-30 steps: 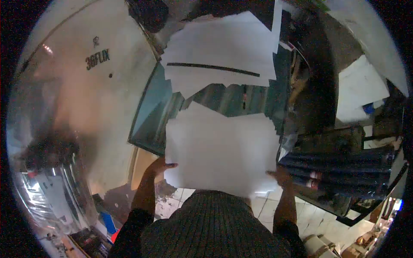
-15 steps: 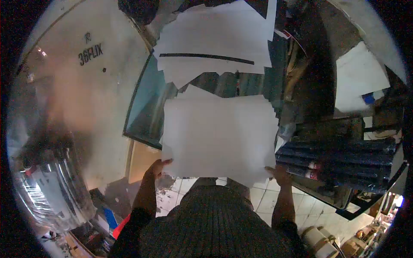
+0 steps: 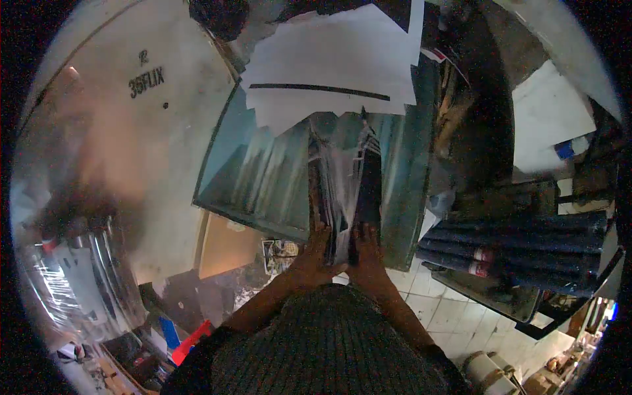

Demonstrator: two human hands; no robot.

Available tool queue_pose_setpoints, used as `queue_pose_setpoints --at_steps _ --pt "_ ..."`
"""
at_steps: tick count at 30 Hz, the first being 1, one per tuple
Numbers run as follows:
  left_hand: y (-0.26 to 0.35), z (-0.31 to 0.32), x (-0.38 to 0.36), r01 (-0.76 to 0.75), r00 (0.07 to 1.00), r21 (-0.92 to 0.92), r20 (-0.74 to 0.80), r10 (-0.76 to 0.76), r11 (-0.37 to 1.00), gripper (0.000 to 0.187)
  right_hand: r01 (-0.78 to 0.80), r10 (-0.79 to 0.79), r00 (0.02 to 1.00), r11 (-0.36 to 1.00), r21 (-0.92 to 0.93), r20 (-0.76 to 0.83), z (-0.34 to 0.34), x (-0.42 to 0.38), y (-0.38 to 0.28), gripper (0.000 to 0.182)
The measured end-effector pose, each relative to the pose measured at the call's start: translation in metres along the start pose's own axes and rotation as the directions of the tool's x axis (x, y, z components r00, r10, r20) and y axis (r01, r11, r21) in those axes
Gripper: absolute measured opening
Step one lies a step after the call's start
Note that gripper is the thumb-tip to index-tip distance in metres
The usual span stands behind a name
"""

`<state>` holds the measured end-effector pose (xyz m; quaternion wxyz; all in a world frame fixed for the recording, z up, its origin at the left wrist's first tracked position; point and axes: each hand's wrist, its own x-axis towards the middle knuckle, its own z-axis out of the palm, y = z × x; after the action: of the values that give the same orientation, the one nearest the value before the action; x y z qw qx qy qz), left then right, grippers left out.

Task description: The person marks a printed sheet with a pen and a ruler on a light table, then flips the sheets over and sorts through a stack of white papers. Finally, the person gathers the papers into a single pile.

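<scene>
Near the middle, my left hand (image 3: 317, 249) and my right hand (image 3: 367, 251) are close together at the near end of a narrow stack of sheets (image 3: 342, 191). The stack appears edge-on, with a pale streaked middle between two dark sides. My fingers press on it from both sides, and its underside is hidden. Beyond it, large white sheets (image 3: 336, 52) with torn-looking edges lie flat. A thin black strip (image 3: 319, 87) lies across them.
A greenish ridged surface (image 3: 263, 184) lies under the stack. At the left stand a pale marked board (image 3: 151, 145) and a clear-wrapped bundle (image 3: 85, 289). Dark rolls (image 3: 526, 243) lie at the right. A red object (image 3: 191, 342) is low at the left; floor tiles (image 3: 434, 303) show below.
My hands have come inward from the two near corners of the broad white sheet. That flat white face no longer shows; a narrow edge-on stack is now between my hands.
</scene>
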<state>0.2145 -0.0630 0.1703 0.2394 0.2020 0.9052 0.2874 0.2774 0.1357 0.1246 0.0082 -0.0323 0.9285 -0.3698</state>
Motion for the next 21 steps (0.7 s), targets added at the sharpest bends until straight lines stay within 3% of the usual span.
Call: queue_pose_setpoints --at_steps 1,2,4,5,6,7,8,9,11,12,13,15,16,17,20,21 --pt "0.002 -0.003 0.008 -0.033 0.999 -0.081 -0.030 0.031 0.996 0.084 0.005 0.005 0.998 0.985 -0.170 0.060 0.025 0.007 0.022 0.077" --pt "0.000 -0.011 0.021 0.060 0.997 -0.140 -0.046 -0.067 0.988 0.087 -0.036 0.049 0.997 0.979 -0.202 0.064 0.025 0.017 0.027 0.074" --pt "-0.048 -0.009 0.061 0.320 0.947 -0.217 0.110 -0.303 0.922 0.091 -0.113 0.137 0.988 0.957 -0.269 0.073 0.024 0.036 0.038 0.069" --pt "-0.095 -0.001 0.082 0.226 0.974 -0.069 0.037 -0.224 0.972 0.088 -0.351 0.352 0.936 0.935 0.042 0.000 0.009 0.042 0.044 0.068" --pt "-0.142 0.006 0.103 0.145 0.989 0.095 -0.035 -0.143 0.985 0.085 -0.450 0.460 0.888 0.870 0.199 0.000 -0.002 0.050 0.045 0.068" --pt "-0.149 0.000 0.111 -0.015 0.990 0.263 -0.128 0.050 0.965 0.082 -0.525 0.561 0.828 0.775 0.353 -0.001 -0.014 0.058 0.045 0.068" --pt "-0.156 -0.006 0.119 -0.121 0.946 0.454 -0.216 0.240 0.883 0.078 -0.498 0.557 0.830 0.721 0.481 0.025 -0.026 0.070 0.042 0.066" --pt "-0.144 -0.025 0.123 0.054 0.983 0.062 -0.181 -0.042 0.997 0.070 -0.465 0.548 0.835 0.652 0.599 0.053 -0.035 0.084 0.037 0.065" --pt "-0.107 -0.063 0.127 0.239 0.961 -0.319 -0.058 -0.270 0.917 0.062 -0.358 0.505 0.859 0.481 0.800 0.080 -0.058 0.120 0.035 0.062" --pt "-0.086 -0.078 0.118 0.237 0.956 -0.291 -0.101 -0.276 0.927 0.060 -0.311 0.488 0.867 0.368 0.876 0.103 -0.061 0.124 0.036 0.061" --pt "-0.068 -0.089 0.108 0.242 0.949 -0.260 -0.137 -0.284 0.935 0.057 -0.317 0.494 0.863 0.362 0.877 0.108 -0.061 0.122 0.041 0.061" --pt "-0.028 -0.106 0.102 0.324 0.929 -0.187 -0.121 -0.349 0.928 0.057 -0.218 0.364 0.928 0.709 0.671 -0.083 -0.067 0.116 0.059 0.062" --pt "-0.017 -0.104 0.103 0.393 0.909 -0.107 -0.106 -0.404 0.913 0.056 -0.313 0.371 0.925 0.871 0.379 -0.087 -0.062 0.117 0.059 0.062" --pt "-0.037 -0.069 0.113 0.286 0.952 -0.040 -0.098 -0.289 0.957 0.054 -0.404 0.406 0.908 0.914 0.037 -0.102 -0.055 0.111 0.061 0.062" --pt "-0.124 0.049 0.160 0.033 0.990 0.403 -0.136 0.024 0.915 0.052 -0.387 0.371 0.911 0.920 -0.061 -0.182 0.044 0.100 0.145 0.059" --pt "-0.156 0.073 0.171 -0.029 0.981 0.502 -0.151 0.120 0.865 0.052 -0.337 0.197 0.922 0.833 -0.439 -0.332 0.044 0.101 0.143 0.058"
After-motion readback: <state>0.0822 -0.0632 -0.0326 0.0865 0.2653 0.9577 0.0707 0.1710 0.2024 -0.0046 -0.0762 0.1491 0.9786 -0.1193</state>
